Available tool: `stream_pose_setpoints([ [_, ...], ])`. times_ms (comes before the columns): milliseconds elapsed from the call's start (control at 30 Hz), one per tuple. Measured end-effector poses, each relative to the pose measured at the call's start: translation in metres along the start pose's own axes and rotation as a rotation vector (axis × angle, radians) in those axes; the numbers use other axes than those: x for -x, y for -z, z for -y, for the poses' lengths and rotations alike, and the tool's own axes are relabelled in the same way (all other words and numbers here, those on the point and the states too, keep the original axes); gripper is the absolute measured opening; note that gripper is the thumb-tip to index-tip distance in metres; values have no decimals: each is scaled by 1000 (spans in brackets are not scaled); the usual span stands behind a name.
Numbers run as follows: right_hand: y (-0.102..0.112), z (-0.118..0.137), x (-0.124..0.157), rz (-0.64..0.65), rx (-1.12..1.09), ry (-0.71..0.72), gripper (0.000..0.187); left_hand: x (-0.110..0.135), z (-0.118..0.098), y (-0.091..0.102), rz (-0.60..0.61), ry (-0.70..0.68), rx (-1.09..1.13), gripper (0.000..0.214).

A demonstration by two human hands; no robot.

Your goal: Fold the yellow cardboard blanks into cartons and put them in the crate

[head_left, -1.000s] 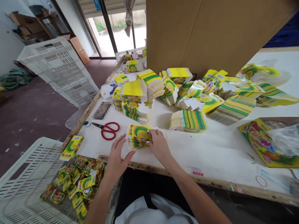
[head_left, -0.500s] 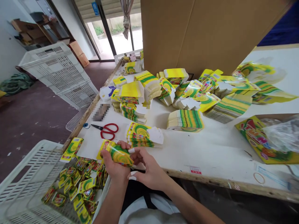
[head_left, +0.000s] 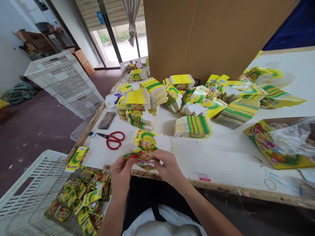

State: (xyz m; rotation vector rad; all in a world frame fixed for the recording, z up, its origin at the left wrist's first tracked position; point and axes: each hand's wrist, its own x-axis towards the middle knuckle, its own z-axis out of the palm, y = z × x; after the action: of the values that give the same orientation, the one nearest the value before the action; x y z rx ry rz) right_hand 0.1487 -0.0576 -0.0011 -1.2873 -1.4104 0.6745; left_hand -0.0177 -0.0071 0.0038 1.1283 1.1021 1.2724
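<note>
While both hands are up at the near edge of the worktop [head_left: 221, 157], the person is holding one flat yellow-and-green carton [head_left: 139, 158] between them. The left hand [head_left: 120, 172] pinches its left end, and the right hand [head_left: 168, 167] pinches its right end, so the fingers of both hands are closed on the carton. It sits just above the worktop's near edge, a little in front of a small stack of flat cartons [head_left: 147, 141] like it. The red scissors [head_left: 112, 139] lie to the left of that stack, near the left edge. Lots more stacks [head_left: 193, 126] and loose cartons are piled toward the far side, in front of a big brown cardboard sheet [head_left: 209, 36]. Down past the near left corner stands a white crate [head_left: 24, 190] with many folded little boxes [head_left: 83, 196] in it. I think the step in hand is opening this flat carton up and folding it into a box shape. It looks flat for now, so the folding seems just begun. The next move would need the hands to push the ends toward each other so the sides pop out, then tuck the flaps in. That takes a soft, careful squeeze, or the thin card could bend in the wrong spot.
</note>
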Motion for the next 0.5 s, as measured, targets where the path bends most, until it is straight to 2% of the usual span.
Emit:
stream_pose_setpoints([
  [100, 13, -2, -2, 22, 283, 122, 31, -9, -22, 17, 112, -177, -39, 46],
  [167, 16, 2, -3, 86, 439, 228, 31, -12, -35, 22, 230, -280, -223, 67],
  [233, 14, 9, -3, 150, 458, 345, 31, -12, -39, 18, 401, -256, -540, 82],
  [300, 7, 13, -2, 129, 411, 385, 34, -9, -35, 9, 562, -155, -770, 73],
  [367, 1, 12, 1, -27, 328, 289, 46, -5, -25, 0, 615, -88, -857, 56],
  [433, -5, 4, 4, -197, 161, 101, 64, 0, -14, -7, 560, -86, -896, 52],
  [500, -11, -5, 6, -220, -92, -115, 64, 6, -5, -10, 521, -104, -925, 60],
])
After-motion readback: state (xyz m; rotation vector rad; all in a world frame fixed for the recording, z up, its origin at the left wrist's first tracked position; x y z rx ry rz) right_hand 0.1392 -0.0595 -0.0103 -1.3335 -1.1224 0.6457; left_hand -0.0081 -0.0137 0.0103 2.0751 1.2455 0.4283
